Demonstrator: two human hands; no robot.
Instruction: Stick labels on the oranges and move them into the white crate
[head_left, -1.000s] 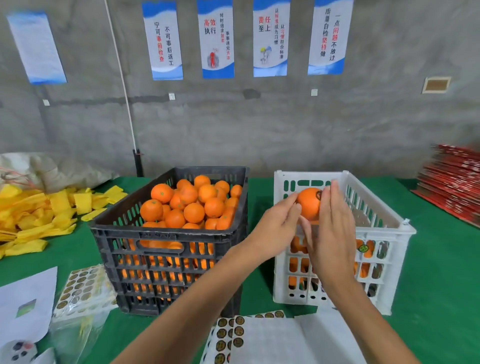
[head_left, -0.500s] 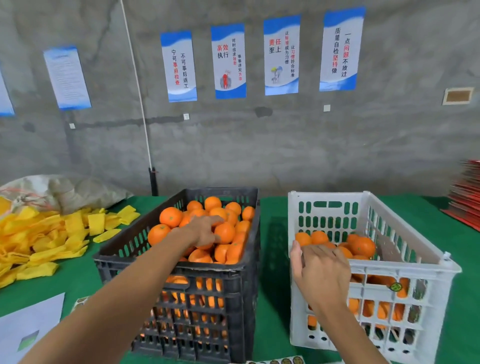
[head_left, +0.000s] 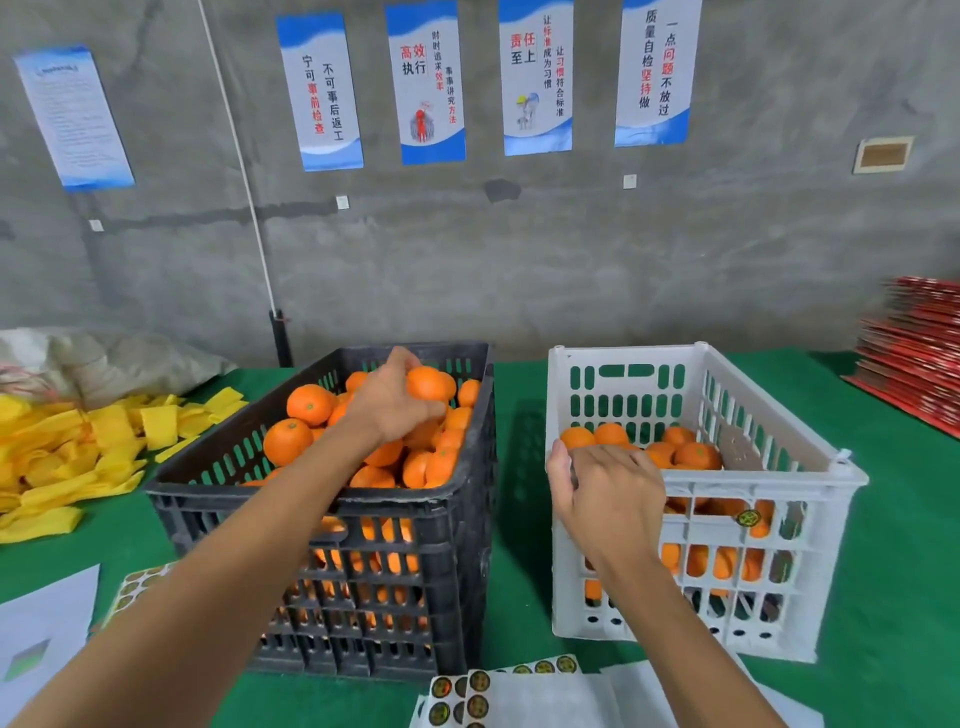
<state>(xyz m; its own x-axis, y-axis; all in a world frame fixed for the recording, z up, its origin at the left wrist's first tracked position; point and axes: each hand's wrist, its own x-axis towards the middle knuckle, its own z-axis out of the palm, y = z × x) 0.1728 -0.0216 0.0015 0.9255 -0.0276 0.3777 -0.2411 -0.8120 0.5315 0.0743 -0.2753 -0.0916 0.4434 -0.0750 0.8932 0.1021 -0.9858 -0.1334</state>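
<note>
The left hand (head_left: 387, 402) grips an orange (head_left: 427, 383) above the black crate (head_left: 457, 519). The right hand (head_left: 610, 493) hovers loosely curled, holding nothing, at the white crate (head_left: 810, 551)

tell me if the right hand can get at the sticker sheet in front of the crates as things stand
Probably yes. The right hand hovers by the white crate holding nothing, and the sticker sheet lies uncovered on the table just below it.

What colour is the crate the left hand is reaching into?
Black crate, head view; the left hand grips an orange over it.
</note>
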